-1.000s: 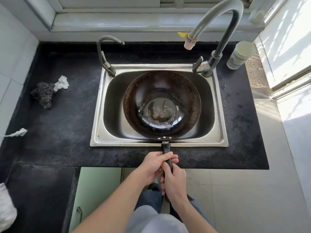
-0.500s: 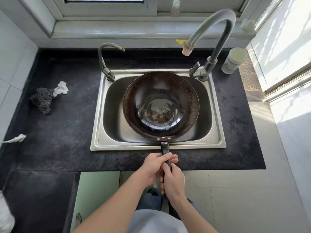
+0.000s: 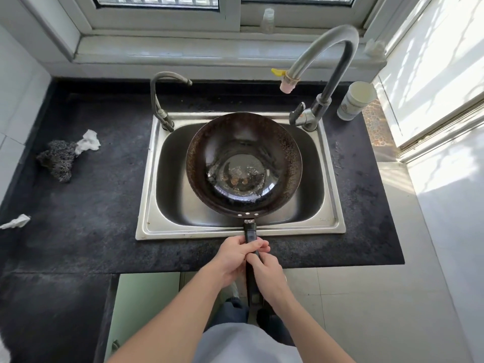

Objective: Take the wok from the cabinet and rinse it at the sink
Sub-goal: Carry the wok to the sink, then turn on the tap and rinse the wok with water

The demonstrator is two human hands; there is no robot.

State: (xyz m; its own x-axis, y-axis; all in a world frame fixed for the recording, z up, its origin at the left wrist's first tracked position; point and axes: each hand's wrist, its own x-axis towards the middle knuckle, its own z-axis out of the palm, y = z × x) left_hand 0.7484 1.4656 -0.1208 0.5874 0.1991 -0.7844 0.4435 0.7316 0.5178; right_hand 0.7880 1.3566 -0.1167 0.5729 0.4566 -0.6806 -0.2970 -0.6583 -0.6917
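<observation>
Both hands closed on wok handle (image 3: 251, 235): left hand (image 3: 235, 254) wrapped round it nearer the bowl, right hand (image 3: 267, 273) clamped just behind, fingers curled fully, nothing else held. Wok (image 3: 243, 163) sitting in basin of steel sink (image 3: 146, 205), bowl filling most of the middle, handle projecting over the sink's front rim and the front edge of the black countertop (image 3: 91, 205). Shallow pool of water with a few brownish bits at wok bottom; upper wall mottled with rust-coloured speckle. Tall gooseneck faucet (image 3: 327, 48) mounted at sink's back right corner, nozzle hanging above the wok's back right rim; no stream visible, lever (image 3: 297, 112) position unclear. Smaller tap (image 3: 162, 100) at back left corner. Steel-wool scrubber (image 3: 59, 159) beside crumpled tissue (image 3: 89, 142) toward countertop's left edge, paper cup (image 3: 356, 100) at back right corner. Judged step: swirling rinse water. Keep two-handed grip firm, wrists low, tilt slowly so water sweeps the speckled wall without slopping over the front rim. Keep bowl inside the basin when tipping out, pouring toward the back. Free one hand only once wok rests stable on the basin floor. Rinse under way, not finished.
</observation>
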